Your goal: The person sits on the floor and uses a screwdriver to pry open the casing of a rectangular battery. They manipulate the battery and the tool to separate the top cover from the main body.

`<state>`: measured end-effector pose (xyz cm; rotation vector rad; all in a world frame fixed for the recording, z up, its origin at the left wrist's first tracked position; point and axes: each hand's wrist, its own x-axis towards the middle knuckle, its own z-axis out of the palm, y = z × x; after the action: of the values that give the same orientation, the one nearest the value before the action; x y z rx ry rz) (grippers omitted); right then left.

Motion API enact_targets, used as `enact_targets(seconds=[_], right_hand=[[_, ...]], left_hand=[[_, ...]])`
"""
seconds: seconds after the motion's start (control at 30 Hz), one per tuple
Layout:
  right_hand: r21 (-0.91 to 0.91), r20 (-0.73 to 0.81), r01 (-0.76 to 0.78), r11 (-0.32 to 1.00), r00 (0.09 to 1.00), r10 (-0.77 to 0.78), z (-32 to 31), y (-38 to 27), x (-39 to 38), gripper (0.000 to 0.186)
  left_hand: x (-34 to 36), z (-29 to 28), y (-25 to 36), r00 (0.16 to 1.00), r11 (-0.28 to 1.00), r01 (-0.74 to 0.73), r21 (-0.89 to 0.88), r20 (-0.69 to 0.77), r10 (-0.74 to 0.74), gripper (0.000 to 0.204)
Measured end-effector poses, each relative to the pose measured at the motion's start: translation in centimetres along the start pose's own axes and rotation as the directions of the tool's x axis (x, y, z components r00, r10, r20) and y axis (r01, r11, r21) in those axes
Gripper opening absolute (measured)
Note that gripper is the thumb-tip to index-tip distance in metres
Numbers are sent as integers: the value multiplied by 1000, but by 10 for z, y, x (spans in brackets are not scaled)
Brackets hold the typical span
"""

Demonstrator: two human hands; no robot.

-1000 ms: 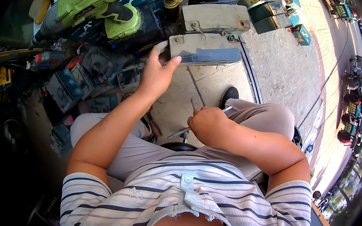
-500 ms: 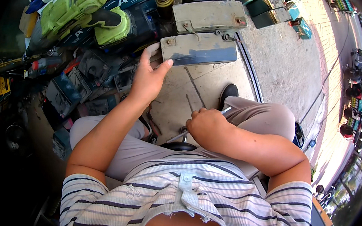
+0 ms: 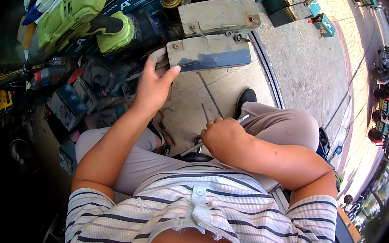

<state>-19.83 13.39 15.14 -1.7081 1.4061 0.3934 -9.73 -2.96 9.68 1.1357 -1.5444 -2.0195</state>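
A dusty grey battery (image 3: pixel 209 53) with a dark blue band along its near side lies in front of me. Its left end is in the grip of my left hand (image 3: pixel 155 79), thumb on the near corner and fingers partly hidden behind the end. Just beyond sits a second dusty battery (image 3: pixel 218 15), and a short cable links the terminals of the two. Low above my lap, my right hand (image 3: pixel 223 134) is closed round a slim silver metal tool (image 3: pixel 192 149); both tool ends stick out of the fist, its kind unclear.
At the left are a lime-green power tool (image 3: pixel 72 16), a heap of dark battery cases (image 3: pixel 69 101) and boxes. Pliers with red handles (image 3: pixel 168 135) lie on the tiled floor (image 3: pixel 196 103) by my leg. A metal rail (image 3: pixel 268 72) edges the concrete pavement (image 3: pixel 300 70) on the right.
The view has shifted slightly, so the batteries and the green power tool appear a little further left. Both hands keep the same grips.
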Motion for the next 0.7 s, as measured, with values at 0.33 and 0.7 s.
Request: enact_targets(seconds=[0.33,0.7], right_hand=[[-55,-91,42,998,995,-47,8,6,0,14],[-105,-25,5,995,1000,-7,11,10,15,16]], left_hand=[[2,-2,-1,1000,1000,-9,10,13,9,49],[4,-5,-4,999,995,-43,95,7,43,50]])
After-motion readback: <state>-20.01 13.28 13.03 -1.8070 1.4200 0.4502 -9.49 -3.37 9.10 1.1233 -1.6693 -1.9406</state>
